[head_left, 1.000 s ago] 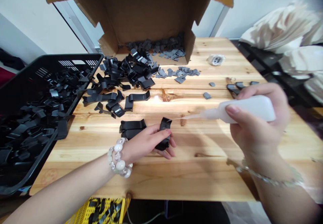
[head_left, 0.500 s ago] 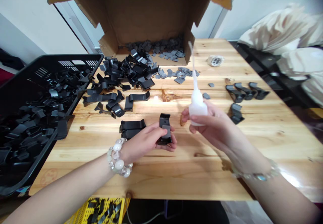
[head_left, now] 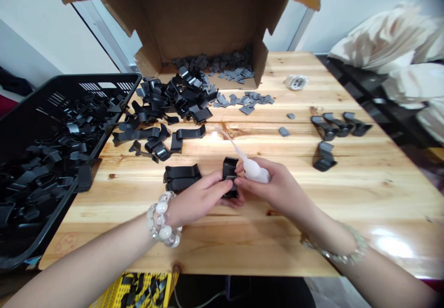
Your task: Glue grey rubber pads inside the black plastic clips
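Observation:
My left hand (head_left: 197, 199) grips a black plastic clip (head_left: 229, 168) above the wooden table (head_left: 243, 234). My right hand (head_left: 277, 190) holds a small white glue bottle (head_left: 255, 170) with its long thin nozzle pointing up and to the left. The right fingertips touch the clip next to my left fingers. Two more black clips (head_left: 181, 177) lie just left of my left hand.
A pile of black clips (head_left: 169, 102) and small grey pads (head_left: 243, 100) spills from an open cardboard box (head_left: 204, 21) at the back. A black crate (head_left: 45, 150) of clips stands on the left. Several clips (head_left: 335, 127) lie at the right, a tape roll (head_left: 296, 82) behind them.
My right hand swung the glue bottle from pointing at the clip to upright, then came down left beside the clip. My left hand kept the clip and turned it a little.

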`<move>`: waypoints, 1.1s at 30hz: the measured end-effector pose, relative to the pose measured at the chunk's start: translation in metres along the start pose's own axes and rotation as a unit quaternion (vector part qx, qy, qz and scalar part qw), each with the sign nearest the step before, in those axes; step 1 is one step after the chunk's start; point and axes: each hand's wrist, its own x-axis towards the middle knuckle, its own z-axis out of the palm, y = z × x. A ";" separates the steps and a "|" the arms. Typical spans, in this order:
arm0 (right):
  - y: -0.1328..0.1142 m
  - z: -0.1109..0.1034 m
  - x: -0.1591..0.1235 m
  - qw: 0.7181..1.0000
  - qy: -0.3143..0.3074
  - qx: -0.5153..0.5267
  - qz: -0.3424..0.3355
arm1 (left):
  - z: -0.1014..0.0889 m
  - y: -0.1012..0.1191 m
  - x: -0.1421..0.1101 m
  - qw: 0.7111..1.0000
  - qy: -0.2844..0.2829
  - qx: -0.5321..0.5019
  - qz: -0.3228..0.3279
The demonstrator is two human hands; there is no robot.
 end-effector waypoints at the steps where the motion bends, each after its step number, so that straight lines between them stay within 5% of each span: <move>1: 0.000 0.000 0.000 1.000 0.005 -0.023 -0.010 | 0.000 0.000 0.000 1.000 -0.004 0.001 0.001; 10: -0.003 -0.004 -0.001 0.991 0.096 -0.016 -0.087 | 0.000 0.002 -0.003 0.999 -0.019 0.039 -0.007; 17: -0.002 -0.003 -0.003 0.994 0.081 -0.054 -0.054 | 0.003 0.009 -0.006 0.992 -0.033 0.115 -0.024; 33: 0.002 0.001 -0.005 0.976 0.111 -0.124 -0.143 | 0.001 0.004 -0.004 0.995 -0.054 0.081 -0.010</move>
